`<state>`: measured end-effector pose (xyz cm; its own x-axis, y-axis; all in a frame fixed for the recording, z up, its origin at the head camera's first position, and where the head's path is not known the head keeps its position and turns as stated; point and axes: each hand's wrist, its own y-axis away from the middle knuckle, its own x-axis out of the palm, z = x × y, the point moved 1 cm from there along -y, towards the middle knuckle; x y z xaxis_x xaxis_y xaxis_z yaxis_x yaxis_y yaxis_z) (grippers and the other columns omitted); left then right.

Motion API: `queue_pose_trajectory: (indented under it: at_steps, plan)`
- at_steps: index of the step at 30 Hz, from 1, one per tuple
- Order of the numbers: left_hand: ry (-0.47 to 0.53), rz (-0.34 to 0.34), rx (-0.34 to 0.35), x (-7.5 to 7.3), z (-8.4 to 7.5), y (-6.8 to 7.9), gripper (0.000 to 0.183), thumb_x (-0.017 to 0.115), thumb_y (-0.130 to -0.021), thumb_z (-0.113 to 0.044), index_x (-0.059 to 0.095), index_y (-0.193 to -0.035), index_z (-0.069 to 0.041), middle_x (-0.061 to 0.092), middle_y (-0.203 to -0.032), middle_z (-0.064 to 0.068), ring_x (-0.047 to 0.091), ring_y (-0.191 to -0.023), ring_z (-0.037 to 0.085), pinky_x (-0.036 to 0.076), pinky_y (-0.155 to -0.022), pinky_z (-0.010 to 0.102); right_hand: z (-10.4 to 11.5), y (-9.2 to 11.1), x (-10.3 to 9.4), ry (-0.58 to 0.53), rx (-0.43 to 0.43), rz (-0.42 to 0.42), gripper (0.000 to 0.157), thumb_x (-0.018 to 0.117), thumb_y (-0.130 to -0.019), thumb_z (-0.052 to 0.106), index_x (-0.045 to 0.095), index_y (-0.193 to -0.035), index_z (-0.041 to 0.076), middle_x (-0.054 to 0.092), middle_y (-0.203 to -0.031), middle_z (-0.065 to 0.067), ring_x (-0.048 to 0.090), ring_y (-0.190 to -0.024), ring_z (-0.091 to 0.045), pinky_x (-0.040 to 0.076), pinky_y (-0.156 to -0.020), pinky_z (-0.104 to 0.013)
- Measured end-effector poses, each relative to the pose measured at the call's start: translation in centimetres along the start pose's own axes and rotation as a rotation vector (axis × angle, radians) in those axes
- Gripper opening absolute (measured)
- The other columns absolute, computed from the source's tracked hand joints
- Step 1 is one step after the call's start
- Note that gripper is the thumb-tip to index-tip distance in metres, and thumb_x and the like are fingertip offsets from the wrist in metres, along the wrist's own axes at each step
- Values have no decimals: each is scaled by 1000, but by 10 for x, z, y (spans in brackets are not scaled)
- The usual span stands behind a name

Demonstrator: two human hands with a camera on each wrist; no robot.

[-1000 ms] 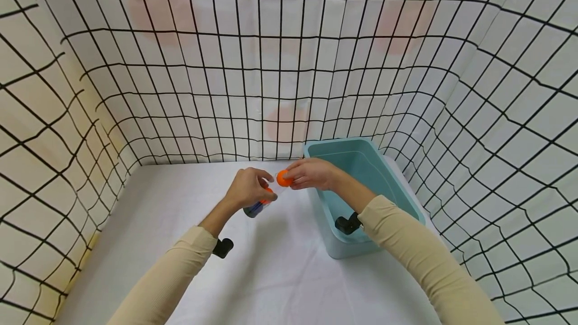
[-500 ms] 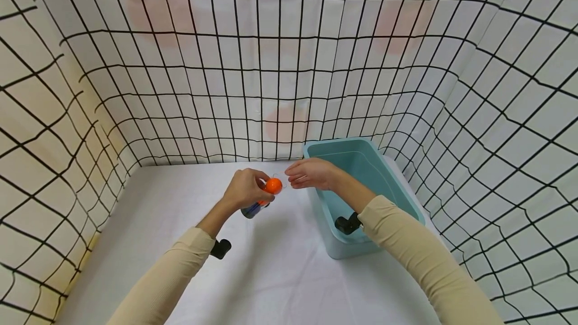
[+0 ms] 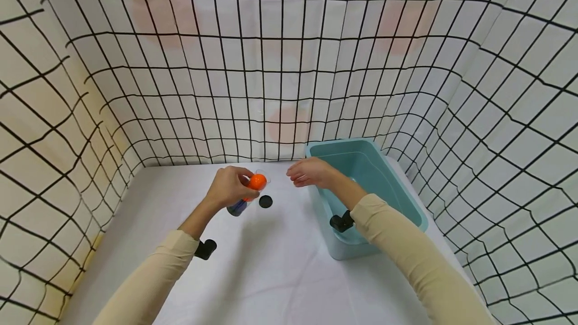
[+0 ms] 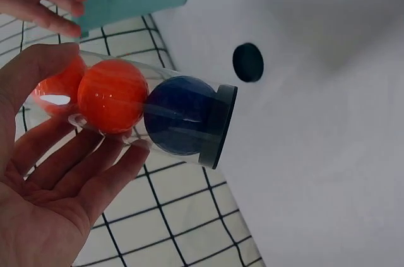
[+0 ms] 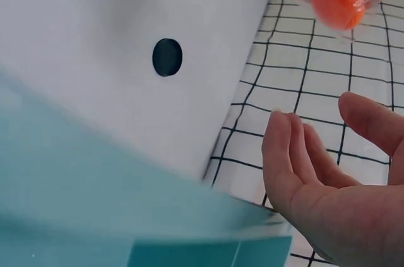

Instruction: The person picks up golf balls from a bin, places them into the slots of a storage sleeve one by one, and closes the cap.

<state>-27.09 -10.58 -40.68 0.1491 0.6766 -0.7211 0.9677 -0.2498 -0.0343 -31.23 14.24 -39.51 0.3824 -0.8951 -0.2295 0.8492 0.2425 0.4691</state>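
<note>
My left hand (image 3: 227, 186) grips a clear plastic tube, tilted above the white table. Inside the tube, the left wrist view shows two orange balls (image 4: 113, 96) and a dark blue ball (image 4: 181, 115) in a row. A black cap (image 4: 219, 126) closes the end by the blue ball. The other end, beside the upper orange ball, points up toward the right hand. My right hand (image 3: 311, 171) hovers by the bin's left rim, holding nothing, its fingers relaxed and apart from the tube. A round black cap (image 3: 265, 201) lies flat on the table between the hands.
A teal plastic bin (image 3: 331, 245) stands on the right, under the right forearm. Black grid netting (image 3: 280, 69) hangs round the back and sides of the white-covered table (image 3: 280, 285).
The right hand has let go of the upper orange ball, which now sits at the tube's mouth. The left hand has moved left with the tube, uncovering the black cap on the table.
</note>
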Motion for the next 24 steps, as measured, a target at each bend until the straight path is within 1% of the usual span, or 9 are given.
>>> queue_pose_trajectory:
  at_steps: [3,6,9,14,17,19,21,24]
  plan:
    - [-6,-5,-15,-8,9,3,41,84,-75,-25,76,-111,-7,77,-93,12,70,-80,24,58,-69,36,1,-8,7,32,-21,-20,44,71,-94,18,60,-130,-3,67,-122,-16,68,-100,-23,56,-98,-38]
    - [-9,-19,-36,-15,16,6,42,84,-76,-26,75,-112,-6,77,-96,13,71,-81,25,59,-70,37,4,-16,16,58,-53,-58,47,76,-90,18,61,-130,-2,68,-126,-14,69,-106,-25,57,-95,-35]
    - [-6,-39,-61,-22,21,10,43,83,-77,-26,75,-114,-7,77,-97,14,71,-81,26,60,-70,38,6,-24,28,70,-80,-113,47,78,-88,17,63,-128,0,67,-130,-14,68,-113,-29,57,-96,-35]
    - [-20,-48,-51,-28,30,15,44,84,-77,-24,74,-115,-3,77,-98,16,72,-80,26,61,-71,39,6,-38,49,103,-110,-211,43,79,-84,9,66,-125,2,60,-138,-15,67,-115,-33,55,-99,-39]
    - [-21,-44,-53,-30,34,18,44,85,-77,-22,74,-114,-2,77,-98,17,72,-80,25,61,-72,39,4,-45,60,146,-139,-278,44,80,-82,11,68,-124,5,59,-140,-16,66,-115,-35,55,-99,-43]
    - [-16,-44,-64,-31,37,20,44,85,-77,-22,74,-115,-2,77,-99,17,72,-80,25,61,-72,40,-1,-50,67,175,-160,-329,47,81,-80,15,68,-125,7,61,-138,-16,61,-121,-36,53,-99,-46]
    - [-17,-44,-74,-33,39,23,45,85,-77,-22,73,-115,-2,77,-99,17,72,-81,26,61,-72,40,-7,-55,73,210,-168,-367,52,81,-79,20,67,-128,9,66,-132,-16,54,-127,-36,51,-100,-47]
    - [-25,-47,-84,-36,42,25,45,85,-78,-22,73,-115,-2,76,-100,18,72,-82,26,61,-73,41,-18,-64,84,229,-159,-398,61,82,-79,25,63,-134,9,70,-123,-16,47,-131,-37,50,-101,-48]
